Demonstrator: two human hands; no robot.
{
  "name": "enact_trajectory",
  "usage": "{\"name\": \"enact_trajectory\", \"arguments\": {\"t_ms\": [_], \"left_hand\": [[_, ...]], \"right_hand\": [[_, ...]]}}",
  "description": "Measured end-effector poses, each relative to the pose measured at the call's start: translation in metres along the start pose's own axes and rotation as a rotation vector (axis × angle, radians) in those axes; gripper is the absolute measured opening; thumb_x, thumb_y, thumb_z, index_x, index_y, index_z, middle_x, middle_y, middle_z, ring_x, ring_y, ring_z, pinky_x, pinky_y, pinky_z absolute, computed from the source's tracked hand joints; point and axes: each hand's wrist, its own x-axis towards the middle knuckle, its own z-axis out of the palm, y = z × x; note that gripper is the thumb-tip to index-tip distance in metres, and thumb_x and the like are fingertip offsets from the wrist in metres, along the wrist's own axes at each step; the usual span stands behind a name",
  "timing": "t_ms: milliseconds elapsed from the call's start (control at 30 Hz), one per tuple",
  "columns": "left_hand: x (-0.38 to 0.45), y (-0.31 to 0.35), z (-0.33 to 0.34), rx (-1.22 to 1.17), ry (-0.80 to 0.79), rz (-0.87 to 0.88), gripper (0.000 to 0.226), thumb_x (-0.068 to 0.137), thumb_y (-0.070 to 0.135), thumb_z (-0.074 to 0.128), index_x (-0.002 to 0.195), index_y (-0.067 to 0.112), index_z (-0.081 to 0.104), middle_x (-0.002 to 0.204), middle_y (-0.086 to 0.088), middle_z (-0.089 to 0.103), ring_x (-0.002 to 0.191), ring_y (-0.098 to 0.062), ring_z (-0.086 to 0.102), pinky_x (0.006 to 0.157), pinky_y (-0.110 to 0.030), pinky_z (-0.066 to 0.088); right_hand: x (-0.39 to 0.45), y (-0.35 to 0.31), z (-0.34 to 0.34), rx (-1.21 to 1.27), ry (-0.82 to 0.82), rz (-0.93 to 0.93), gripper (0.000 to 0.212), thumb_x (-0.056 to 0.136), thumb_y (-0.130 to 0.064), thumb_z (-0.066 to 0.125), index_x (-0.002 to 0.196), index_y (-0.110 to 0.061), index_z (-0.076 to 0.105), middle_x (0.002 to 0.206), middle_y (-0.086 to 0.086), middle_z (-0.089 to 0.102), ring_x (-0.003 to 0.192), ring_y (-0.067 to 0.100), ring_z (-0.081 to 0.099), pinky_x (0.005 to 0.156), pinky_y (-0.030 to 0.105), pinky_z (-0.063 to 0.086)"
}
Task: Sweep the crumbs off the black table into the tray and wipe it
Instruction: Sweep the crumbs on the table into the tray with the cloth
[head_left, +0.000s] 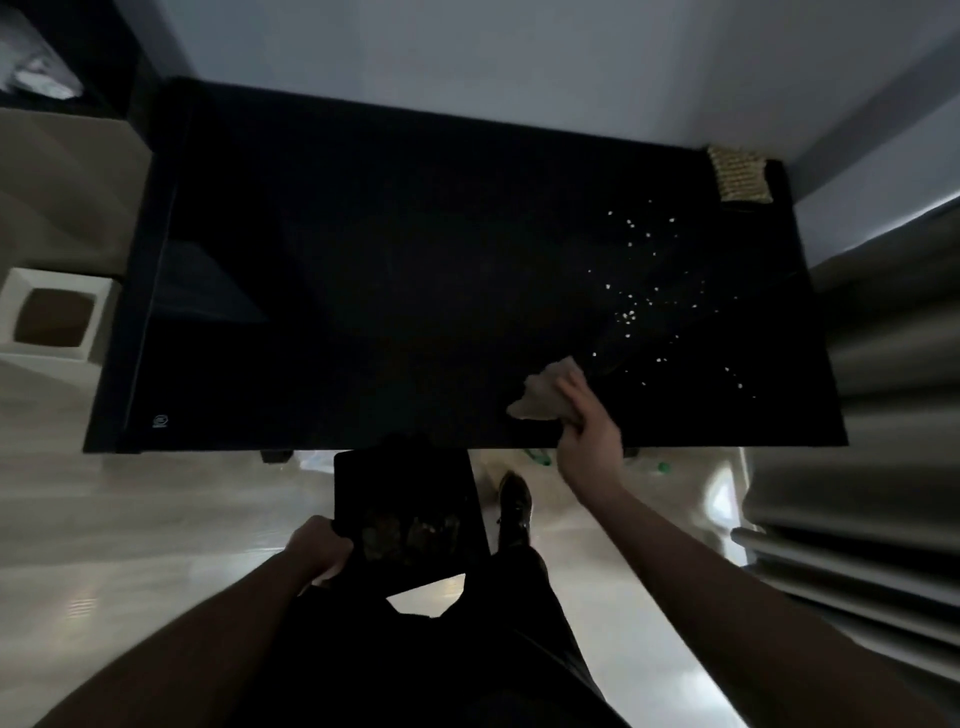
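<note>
The job looked only partly done. Pale crumbs (631, 314) lay scattered over the right part of the black bench (363, 291), from near a woven mat (740, 174) in the far right corner down toward the near edge; the left and middle of the bench showed none, though the dim light could hide some. The right hand (584, 410) pinched a beige cloth (543, 389) against the bench, just left of the crumbs. The left hand (319, 551) gripped a dark tray (358, 478) by its left edge, held below and just in front of the near edge. Some debris seemed to lie in it already. By my reading, the remaining crumbs needed sweeping to the tray, and the wiping came after.
</note>
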Motion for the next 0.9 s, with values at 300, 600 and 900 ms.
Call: {"name": "enact_trajectory", "arguments": {"t_ms": [300,600,900], "left_hand": [[-0.019,0.058,0.057,-0.237,0.073,-0.071,0.023,0.082,0.008,0.054,0.091,-0.001,0.072,0.080,-0.026,0.076,0.059,-0.040,0.076,0.058,-0.048,0.065],[-0.022,0.106,0.122,-0.272,0.151,-0.082,0.030,0.076,0.013,0.057,0.099,0.002,0.073,0.084,-0.017,0.077,0.072,-0.034,0.077,0.071,-0.046,0.066],[-0.055,0.156,0.159,-0.292,0.210,-0.131,0.025,0.084,0.009,0.060,0.102,0.007,0.077,0.095,-0.015,0.077,0.089,-0.030,0.073,0.069,-0.030,0.051]], "right_hand": [[0.078,0.084,-0.099,0.043,0.137,0.081,0.072,0.088,0.015,0.044,0.151,-0.021,0.053,0.163,-0.010,0.041,0.148,0.006,0.038,0.101,-0.008,0.026],[0.158,0.164,-0.148,-0.144,0.031,0.027,0.063,0.096,-0.003,0.051,0.154,-0.028,0.047,0.168,-0.005,0.033,0.153,0.019,0.036,0.123,0.039,0.035],[0.156,0.186,-0.119,-0.381,-0.100,-0.145,0.060,0.101,-0.019,0.054,0.159,-0.013,0.038,0.172,0.011,0.021,0.160,0.032,0.010,0.129,0.051,0.017]]}}
